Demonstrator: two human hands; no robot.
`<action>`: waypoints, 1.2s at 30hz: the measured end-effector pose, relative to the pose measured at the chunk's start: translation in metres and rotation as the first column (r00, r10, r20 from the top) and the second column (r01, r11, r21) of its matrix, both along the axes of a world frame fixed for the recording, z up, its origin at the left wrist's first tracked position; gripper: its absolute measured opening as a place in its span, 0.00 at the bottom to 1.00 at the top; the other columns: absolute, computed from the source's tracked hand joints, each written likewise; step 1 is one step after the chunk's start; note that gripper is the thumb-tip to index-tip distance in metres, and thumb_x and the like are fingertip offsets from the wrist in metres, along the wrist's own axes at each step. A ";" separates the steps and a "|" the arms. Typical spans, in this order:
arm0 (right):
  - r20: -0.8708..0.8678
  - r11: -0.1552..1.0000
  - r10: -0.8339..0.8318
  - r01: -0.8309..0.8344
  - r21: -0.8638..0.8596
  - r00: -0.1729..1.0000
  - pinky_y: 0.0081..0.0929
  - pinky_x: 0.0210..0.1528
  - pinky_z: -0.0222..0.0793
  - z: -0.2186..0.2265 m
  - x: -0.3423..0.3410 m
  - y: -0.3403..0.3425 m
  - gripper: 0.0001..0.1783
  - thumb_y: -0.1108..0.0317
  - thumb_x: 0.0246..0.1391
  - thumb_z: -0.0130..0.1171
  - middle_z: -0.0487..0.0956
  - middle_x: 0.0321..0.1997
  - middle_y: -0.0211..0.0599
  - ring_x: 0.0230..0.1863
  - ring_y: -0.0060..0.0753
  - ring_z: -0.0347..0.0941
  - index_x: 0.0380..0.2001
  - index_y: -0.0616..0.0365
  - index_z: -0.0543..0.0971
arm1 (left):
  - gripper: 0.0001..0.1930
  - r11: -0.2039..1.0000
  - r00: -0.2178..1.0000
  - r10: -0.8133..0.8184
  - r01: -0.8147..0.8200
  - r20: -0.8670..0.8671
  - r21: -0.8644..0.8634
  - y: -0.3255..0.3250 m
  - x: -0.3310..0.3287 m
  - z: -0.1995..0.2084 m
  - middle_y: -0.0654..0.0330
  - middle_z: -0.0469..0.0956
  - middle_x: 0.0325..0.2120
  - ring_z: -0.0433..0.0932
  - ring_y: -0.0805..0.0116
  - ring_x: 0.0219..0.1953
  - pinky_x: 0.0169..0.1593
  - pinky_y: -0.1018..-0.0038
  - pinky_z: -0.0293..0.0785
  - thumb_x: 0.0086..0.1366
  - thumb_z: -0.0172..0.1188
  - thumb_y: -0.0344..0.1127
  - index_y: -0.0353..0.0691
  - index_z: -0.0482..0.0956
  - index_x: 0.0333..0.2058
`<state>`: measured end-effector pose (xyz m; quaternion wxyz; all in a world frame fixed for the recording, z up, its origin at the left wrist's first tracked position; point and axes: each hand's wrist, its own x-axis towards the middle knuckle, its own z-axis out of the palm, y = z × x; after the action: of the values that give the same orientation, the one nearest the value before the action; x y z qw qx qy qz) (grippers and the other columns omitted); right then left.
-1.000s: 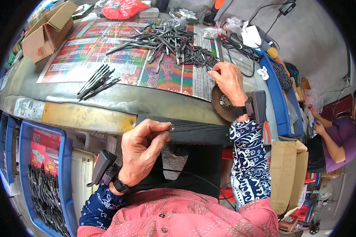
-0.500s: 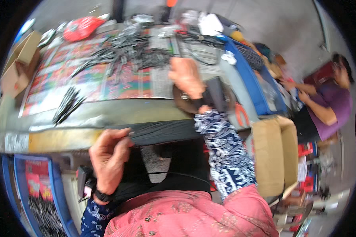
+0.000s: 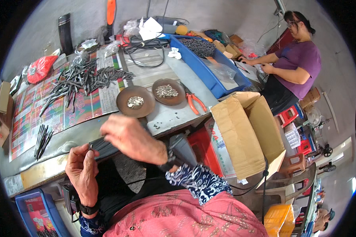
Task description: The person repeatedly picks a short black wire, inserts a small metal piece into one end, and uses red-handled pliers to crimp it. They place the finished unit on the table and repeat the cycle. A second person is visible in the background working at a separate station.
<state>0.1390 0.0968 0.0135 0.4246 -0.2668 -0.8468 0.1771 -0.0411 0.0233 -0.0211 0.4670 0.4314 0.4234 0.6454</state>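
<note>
While thumb and forefinger of the left hand [image 3: 83, 173] press together, a tiny shiny silvery piece [image 3: 91, 146] sits pinched at their tips, its long axis too small for me to read. The right hand [image 3: 126, 136] is blurred, fingers bent; I cannot tell how far they part or whether they hold anything. From those fingertips the piece lies close by, leftward and toward the body, so the left hand is nearer, touching it. Beyond the right hand stands a round brown dish [image 3: 147, 106] of small silvery bits [image 3: 135, 102]. Left of the left hand, a small bundle of slim black strips [image 3: 43, 141] points away from the body.
</note>
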 end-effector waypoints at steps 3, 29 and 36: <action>0.011 1.000 0.008 -0.008 0.000 1.000 0.40 0.40 0.68 -0.008 -0.006 -0.023 0.10 0.77 0.46 0.61 0.73 0.34 0.43 0.37 0.49 0.71 0.33 0.63 0.73 | 0.07 0.998 0.999 -0.048 0.048 -0.007 0.035 0.001 0.005 -0.002 0.65 0.78 0.29 0.61 0.87 0.17 0.19 0.87 0.53 0.67 0.59 0.30 0.38 0.76 0.43; -0.701 0.629 -0.208 -0.455 -0.630 0.682 0.12 0.27 0.66 -0.014 -0.016 -0.064 0.05 0.74 0.56 0.62 0.77 0.28 0.23 0.27 0.11 0.69 0.35 0.63 0.78 | 0.09 0.992 0.976 -0.083 0.062 0.203 0.108 -0.020 0.035 0.020 0.68 0.73 0.27 0.60 0.85 0.18 0.19 0.86 0.53 0.65 0.58 0.25 0.36 0.73 0.44; -0.636 0.776 -0.175 -0.292 -0.559 0.752 0.14 0.27 0.66 0.000 -0.004 -0.068 0.05 0.70 0.62 0.57 0.75 0.27 0.24 0.25 0.13 0.69 0.36 0.61 0.76 | 0.05 0.991 0.957 -0.137 0.133 0.255 0.031 -0.031 0.034 0.025 0.60 0.79 0.28 0.63 0.82 0.18 0.20 0.85 0.56 0.67 0.57 0.27 0.36 0.75 0.40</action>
<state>0.1349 0.0290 0.0132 0.5738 -0.2843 -0.5417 0.5445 -0.0067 -0.0080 0.0037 0.5579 0.3751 0.3246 0.6653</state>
